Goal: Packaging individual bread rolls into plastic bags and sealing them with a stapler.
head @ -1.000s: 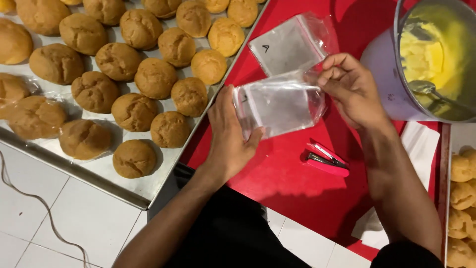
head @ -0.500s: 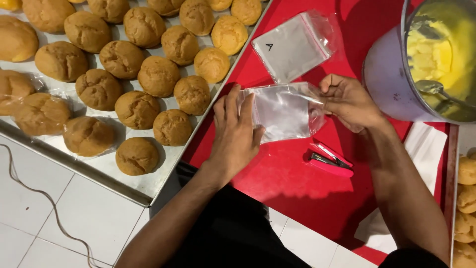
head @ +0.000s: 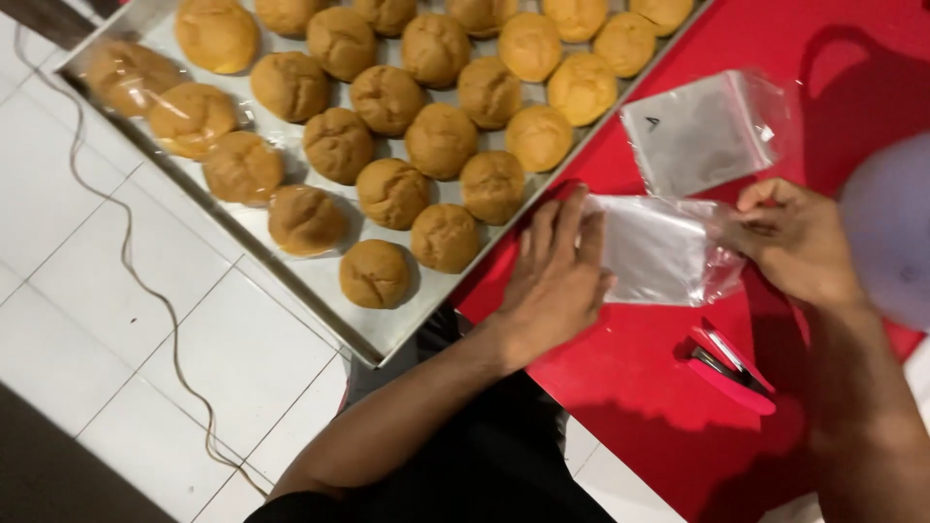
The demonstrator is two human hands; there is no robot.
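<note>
My left hand (head: 552, 281) lies flat with spread fingers on one end of a clear plastic bag (head: 664, 250) that rests on the red table (head: 620, 407). My right hand (head: 794, 237) pinches the bag's other, open end between its fingers. A second clear bag (head: 702, 131) lies flat on the table just beyond. Left of my left hand sits a metal baking tray (head: 320, 281) holding several round golden-brown buns (head: 441, 140).
A red stapler (head: 731, 368) lies on the table near my right forearm. A pale bowl (head: 896, 232) shows at the right edge. Two wrapped buns (head: 189, 116) sit at the tray's far left. A thin cable (head: 165, 320) runs over the white tiled floor.
The view has swung left, so the bowl is nearly out of frame. The bag has been lowered onto the table, and my left hand now presses it flat.
</note>
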